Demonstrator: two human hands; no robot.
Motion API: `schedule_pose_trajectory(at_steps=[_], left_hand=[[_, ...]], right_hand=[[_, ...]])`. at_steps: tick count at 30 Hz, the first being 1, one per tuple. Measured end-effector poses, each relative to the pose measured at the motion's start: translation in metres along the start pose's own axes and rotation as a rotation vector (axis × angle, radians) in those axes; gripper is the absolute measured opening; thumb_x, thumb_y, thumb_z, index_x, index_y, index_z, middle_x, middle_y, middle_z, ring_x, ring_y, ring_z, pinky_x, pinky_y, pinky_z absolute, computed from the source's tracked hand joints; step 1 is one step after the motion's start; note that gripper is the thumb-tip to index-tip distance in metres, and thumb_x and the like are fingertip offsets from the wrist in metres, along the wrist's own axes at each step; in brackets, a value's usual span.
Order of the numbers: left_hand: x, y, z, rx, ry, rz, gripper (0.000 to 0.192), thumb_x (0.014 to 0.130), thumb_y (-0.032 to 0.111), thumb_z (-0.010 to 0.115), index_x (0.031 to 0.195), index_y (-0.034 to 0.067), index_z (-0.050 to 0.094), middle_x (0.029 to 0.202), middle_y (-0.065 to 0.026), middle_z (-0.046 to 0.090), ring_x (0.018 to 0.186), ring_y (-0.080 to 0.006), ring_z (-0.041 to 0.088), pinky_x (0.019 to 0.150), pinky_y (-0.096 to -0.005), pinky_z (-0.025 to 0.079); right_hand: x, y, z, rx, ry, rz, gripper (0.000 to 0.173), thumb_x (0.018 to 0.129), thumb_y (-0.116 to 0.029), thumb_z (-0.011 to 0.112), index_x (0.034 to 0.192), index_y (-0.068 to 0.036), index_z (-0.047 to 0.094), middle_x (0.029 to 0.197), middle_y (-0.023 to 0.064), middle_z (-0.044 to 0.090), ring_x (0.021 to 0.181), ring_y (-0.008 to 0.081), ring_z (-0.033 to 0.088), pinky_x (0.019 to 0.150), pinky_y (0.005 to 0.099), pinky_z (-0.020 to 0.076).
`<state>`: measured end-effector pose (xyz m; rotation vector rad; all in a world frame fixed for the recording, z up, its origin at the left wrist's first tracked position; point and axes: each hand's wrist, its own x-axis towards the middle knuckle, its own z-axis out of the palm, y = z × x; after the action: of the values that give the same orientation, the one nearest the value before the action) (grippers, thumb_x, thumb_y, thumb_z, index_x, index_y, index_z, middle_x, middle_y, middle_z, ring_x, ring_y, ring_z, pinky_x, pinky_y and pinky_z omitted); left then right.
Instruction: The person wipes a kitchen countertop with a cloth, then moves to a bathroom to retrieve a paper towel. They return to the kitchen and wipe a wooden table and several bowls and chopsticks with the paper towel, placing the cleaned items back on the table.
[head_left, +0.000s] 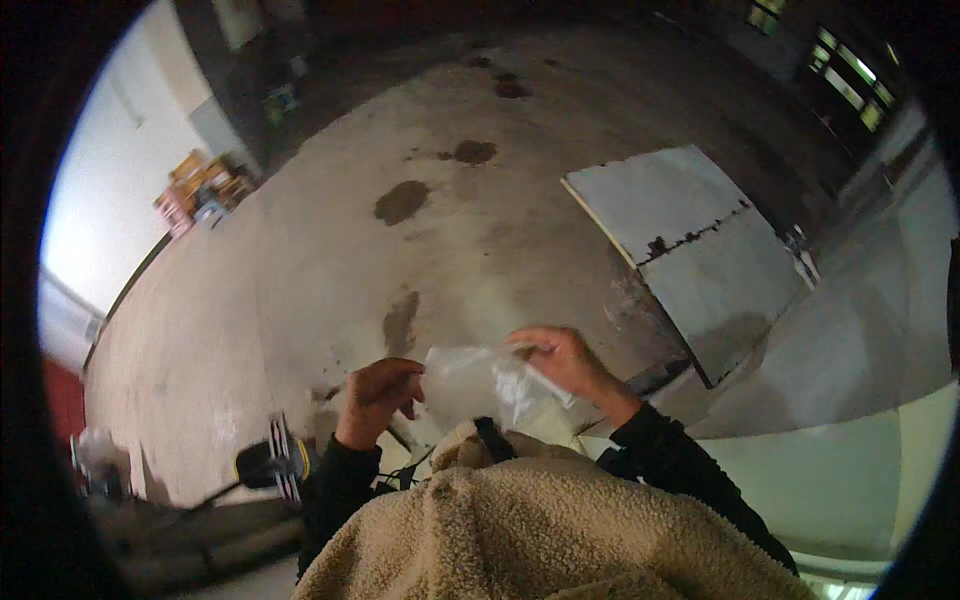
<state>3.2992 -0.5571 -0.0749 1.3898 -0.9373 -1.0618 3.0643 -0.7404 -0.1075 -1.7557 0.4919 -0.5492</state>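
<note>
A clear plastic bag or sheet (465, 379) stretches between my two hands, in front of my beige fleece garment (510, 517). My left hand (379, 394) pinches its left upper corner between thumb and fingers. On the other side, my right hand (562, 360) grips the upper right edge, where the film bunches into shiny folds. The bag looks thin and see-through, and whether anything lies inside cannot be told. Dark sleeves cover both forearms.
Large grey panels (675, 217) with a dark jagged seam lie at the right. Stacked boxes (202, 184) stand by the white wall (120, 142) at the far left. A black and yellow object (274, 459) is near my left elbow. Dark stains (401, 202) mark the concrete floor (315, 247).
</note>
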Motion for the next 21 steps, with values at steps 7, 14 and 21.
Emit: schedule_pose_trajectory(at_steps=[7, 14, 21], left_hand=[[0.173, -0.008, -0.043, 0.008, -0.119, -0.106, 0.018, 0.091, 0.006, 0.053, 0.103, -0.003, 0.064, 0.074, -0.0082, 0.064, 0.061, -0.0129, 0.060, 0.057, -0.0257, 0.049], [0.350, -0.024, -0.037, 0.045, -0.040, -0.161, 0.021, 0.090, 0.012, 0.055, 0.101, -0.003, 0.064, 0.073, -0.0094, 0.063, 0.063, -0.0151, 0.060, 0.056, -0.0265, 0.048], [0.532, 0.008, 0.001, 0.103, -0.117, -0.263, 0.022, 0.088, 0.011, 0.057, 0.103, -0.004, 0.064, 0.075, -0.0096, 0.063, 0.066, -0.0165, 0.060, 0.058, -0.0282, 0.049]], right_hand=[[-0.041, 0.148, -0.211, -0.592, 0.923, 0.206, 0.027, 0.085, -0.002, 0.055, 0.112, -0.001, 0.061, 0.106, 0.0108, 0.065, 0.091, 0.0192, 0.061, 0.080, 0.0325, 0.0480], [-0.194, 0.369, -0.340, -1.580, 0.775, 1.579, 0.035, 0.095, -0.030, 0.044, 0.116, -0.008, 0.061, 0.117, 0.0105, 0.059, 0.097, 0.0313, 0.059, 0.082, 0.0453, 0.0478], [0.087, 0.457, -0.406, -1.577, 1.013, 1.194, 0.034, 0.089, -0.041, 0.054, 0.093, -0.008, 0.061, 0.089, 0.0049, 0.057, 0.078, 0.0212, 0.055, 0.066, 0.0341, 0.0475]])
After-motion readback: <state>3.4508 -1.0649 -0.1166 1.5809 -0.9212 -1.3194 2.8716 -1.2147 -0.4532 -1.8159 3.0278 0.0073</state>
